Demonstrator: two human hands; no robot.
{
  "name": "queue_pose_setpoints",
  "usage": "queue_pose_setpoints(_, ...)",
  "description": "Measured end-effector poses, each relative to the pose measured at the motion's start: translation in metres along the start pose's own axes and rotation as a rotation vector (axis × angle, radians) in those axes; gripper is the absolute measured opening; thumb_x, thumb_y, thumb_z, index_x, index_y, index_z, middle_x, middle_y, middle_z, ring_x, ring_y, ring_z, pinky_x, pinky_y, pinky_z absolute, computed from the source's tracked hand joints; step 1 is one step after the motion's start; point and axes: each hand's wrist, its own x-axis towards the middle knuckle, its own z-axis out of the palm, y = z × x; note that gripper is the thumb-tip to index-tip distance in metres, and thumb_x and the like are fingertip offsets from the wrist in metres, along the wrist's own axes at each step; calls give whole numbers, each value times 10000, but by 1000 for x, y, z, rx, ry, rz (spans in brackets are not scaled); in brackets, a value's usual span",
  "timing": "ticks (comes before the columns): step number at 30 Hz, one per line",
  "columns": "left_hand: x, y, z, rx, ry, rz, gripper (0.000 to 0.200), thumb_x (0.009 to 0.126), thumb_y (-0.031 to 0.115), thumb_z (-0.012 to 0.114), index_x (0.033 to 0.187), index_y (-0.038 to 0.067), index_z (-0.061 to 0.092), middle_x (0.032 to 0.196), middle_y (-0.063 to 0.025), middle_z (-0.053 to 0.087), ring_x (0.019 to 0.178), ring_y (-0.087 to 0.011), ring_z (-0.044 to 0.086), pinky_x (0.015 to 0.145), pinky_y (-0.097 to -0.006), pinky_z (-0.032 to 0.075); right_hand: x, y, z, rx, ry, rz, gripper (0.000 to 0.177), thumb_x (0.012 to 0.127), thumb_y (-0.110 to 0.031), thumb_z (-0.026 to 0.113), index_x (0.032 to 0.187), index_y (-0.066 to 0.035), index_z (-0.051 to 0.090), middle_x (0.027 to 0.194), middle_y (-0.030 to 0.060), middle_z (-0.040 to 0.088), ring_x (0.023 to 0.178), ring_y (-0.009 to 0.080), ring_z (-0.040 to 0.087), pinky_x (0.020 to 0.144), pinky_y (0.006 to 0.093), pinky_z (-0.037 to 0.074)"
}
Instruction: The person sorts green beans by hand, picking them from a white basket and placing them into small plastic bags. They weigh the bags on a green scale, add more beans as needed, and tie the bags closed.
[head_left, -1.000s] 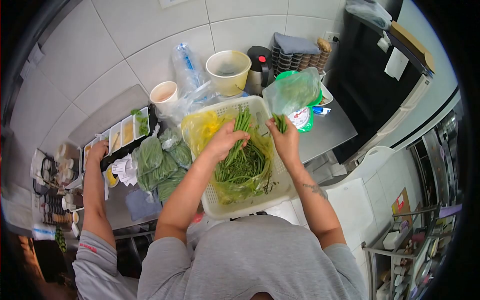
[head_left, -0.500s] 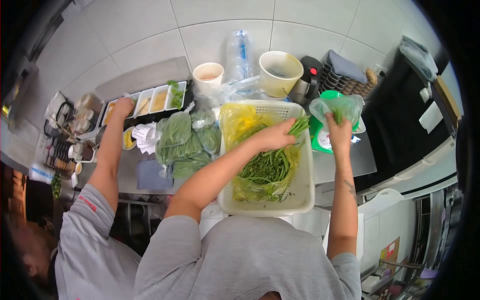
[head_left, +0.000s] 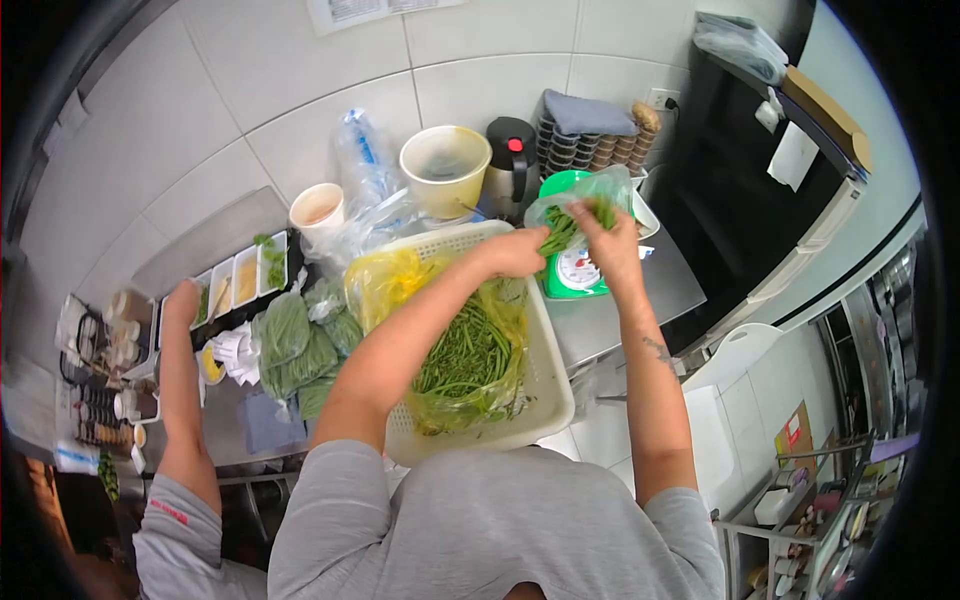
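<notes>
My left hand (head_left: 520,252) is closed on a bunch of cut green vegetable stems (head_left: 560,232), which overlaps the mouth of a clear plastic bag (head_left: 610,184). My right hand (head_left: 612,245) grips that bag, its fingers over the greens inside. Bag and hands are above a green dial scale (head_left: 574,290), partly hidden behind them. Below my left forearm, a white plastic basket (head_left: 550,385) holds a yellow plastic bag (head_left: 385,290) filled with more cut green stems (head_left: 465,350).
Filled bags of greens (head_left: 285,335) lie left of the basket. A co-worker's hand (head_left: 182,300) is at a row of white trays (head_left: 245,278). Behind the basket stand a cream bucket (head_left: 445,185), a paper tub (head_left: 318,208) and a black-topped jug (head_left: 512,165).
My left hand has carried the stems from over the basket to the bag's mouth. My right hand has tilted the bag toward it. The view has turned and shifted rightward.
</notes>
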Motion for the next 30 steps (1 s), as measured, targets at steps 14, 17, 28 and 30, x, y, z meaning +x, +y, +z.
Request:
queue_pose_setpoints(14, 74, -30, 19, 370, 166, 378, 300, 870, 196, 515, 1151, 103, 562, 1095, -117, 602, 987, -254, 574, 892, -362, 438, -7, -41, 9, -455, -87, -470, 237, 704, -4, 607, 940, -16, 628, 882, 170, 605, 820, 360, 594, 722, 397, 475)
queue_pose_setpoints(17, 93, -11, 35, 163, 256, 246, 321, 860, 204, 522, 1162, 102, 557, 1127, -121, 587, 1015, -257, 563, 905, -363, 428, -4, -38, 12, -475, -36, -514, 208, 702, -14, 612, 910, -15, 628, 899, 174, 616, 848, 362, 592, 745, 418, 473)
queue_pose_setpoints(28, 147, -38, 44, 332, 275, 218, 402, 824, 236, 546, 1202, 100, 538, 1242, -137, 531, 1116, -269, 522, 953, -367, 394, 22, -19, 18, -298, 44, -269, 158, 799, -103, 631, 886, 28, 630, 786, 206, 633, 710, 335, 622, 656, 381, 469)
queue_pose_setpoints(30, 151, -61, 51, 396, 246, 263, 417, 817, 241, 550, 1209, 100, 535, 1263, -140, 521, 1134, -272, 515, 962, -367, 387, 31, -3, 14, -277, 65, -213, 179, 816, -121, 629, 920, 24, 640, 808, 203, 647, 728, 294, 641, 668, 356, 475)
